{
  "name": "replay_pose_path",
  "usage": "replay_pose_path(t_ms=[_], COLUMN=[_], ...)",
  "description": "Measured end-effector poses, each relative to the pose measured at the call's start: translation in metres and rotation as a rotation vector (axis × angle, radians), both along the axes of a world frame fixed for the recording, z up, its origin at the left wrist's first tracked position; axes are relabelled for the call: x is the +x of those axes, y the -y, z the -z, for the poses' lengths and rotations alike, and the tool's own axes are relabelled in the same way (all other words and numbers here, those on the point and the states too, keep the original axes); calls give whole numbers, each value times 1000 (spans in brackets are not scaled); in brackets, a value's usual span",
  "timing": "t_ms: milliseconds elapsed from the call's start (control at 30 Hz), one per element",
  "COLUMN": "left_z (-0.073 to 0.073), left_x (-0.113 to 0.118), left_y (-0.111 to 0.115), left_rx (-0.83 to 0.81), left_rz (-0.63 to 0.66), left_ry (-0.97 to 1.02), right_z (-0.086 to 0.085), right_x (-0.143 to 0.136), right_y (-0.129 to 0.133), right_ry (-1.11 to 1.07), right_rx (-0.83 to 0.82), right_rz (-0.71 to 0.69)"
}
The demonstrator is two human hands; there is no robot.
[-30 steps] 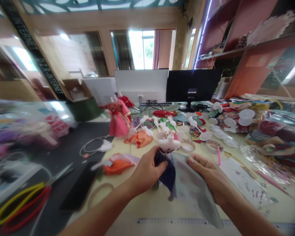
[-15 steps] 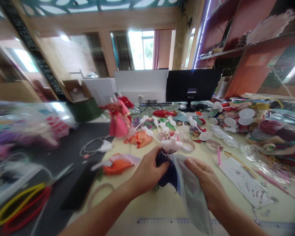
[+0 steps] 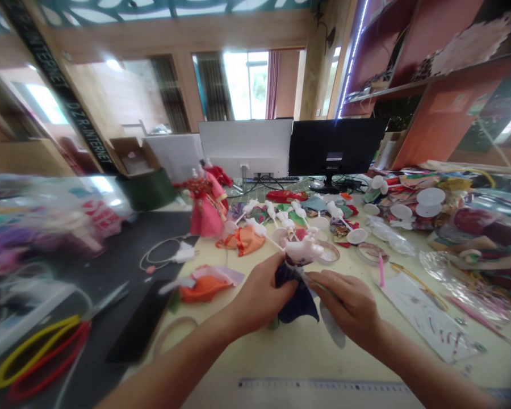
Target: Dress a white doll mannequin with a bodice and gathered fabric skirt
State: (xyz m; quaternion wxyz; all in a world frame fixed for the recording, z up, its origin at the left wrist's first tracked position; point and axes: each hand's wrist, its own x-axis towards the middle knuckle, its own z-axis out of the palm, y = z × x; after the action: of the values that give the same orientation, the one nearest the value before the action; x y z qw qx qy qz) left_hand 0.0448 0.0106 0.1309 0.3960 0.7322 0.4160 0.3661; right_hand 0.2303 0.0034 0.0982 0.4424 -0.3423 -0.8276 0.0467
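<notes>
My left hand (image 3: 258,301) is closed around a small white doll mannequin (image 3: 303,251), just below its torso. Dark blue cloth (image 3: 298,307) hangs from the mannequin's waist, under my left thumb. On the other side, my right hand (image 3: 351,301) pinches a pale grey-green cloth (image 3: 333,328) against the mannequin's waist. Most of that pale cloth is hidden behind my right fingers, and its lower end shows beneath them. Both hands are above the cream tabletop.
Several dressed mannequins lie beyond my hands, and a pink-red dress (image 3: 206,210) stands at the back left. Scissors (image 3: 46,352) and a black phone (image 3: 138,324) lie left. A ruler (image 3: 323,385) runs along the front. Two monitors (image 3: 338,147) stand behind.
My right hand has moved left and up to the mannequin's waist, drawing the pale cloth in. Less of that cloth shows now. My left hand keeps its hold on the mannequin.
</notes>
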Motion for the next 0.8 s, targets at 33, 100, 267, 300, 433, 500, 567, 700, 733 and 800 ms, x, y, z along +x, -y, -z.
replay_pose_path(t_ms=[33, 100, 267, 300, 433, 500, 567, 700, 733, 800], left_z=[-2, -8, -18, -16, -8, -6, -8, -14, -15, -15], left_x=[0, 0, -4, -5, -8, -8, -7, -5, -5, -5], left_y=[-1, -1, 2, 3, 5, 7, 8, 12, 13, 14], left_rx=[14, 40, 12, -20, -122, -134, -144, -165, -169, -172], left_rz=[13, 43, 105, 114, 101, 113, 146, 178, 178, 172], left_ry=[-10, -33, -116, -135, -151, -136, -126, -125, -132, -152], right_z=[-1, -3, -9, -9, -4, -1, 2, 3, 2, 2], right_x=[1, 3, 6, 6, 6, 5, 3, 2, 2, 3], right_y=[0, 0, 7, 8, 12, 15, 18, 22, 22, 22], right_ry=[12, -13, -109, -113, -116, -104, -87, -30, -17, 1], right_rx=[28, 62, 18, 8, 5, -4, -23, -37, -31, -13], right_rz=[-3, 0, 56, 64, 99, 93, 68, 45, 46, 46])
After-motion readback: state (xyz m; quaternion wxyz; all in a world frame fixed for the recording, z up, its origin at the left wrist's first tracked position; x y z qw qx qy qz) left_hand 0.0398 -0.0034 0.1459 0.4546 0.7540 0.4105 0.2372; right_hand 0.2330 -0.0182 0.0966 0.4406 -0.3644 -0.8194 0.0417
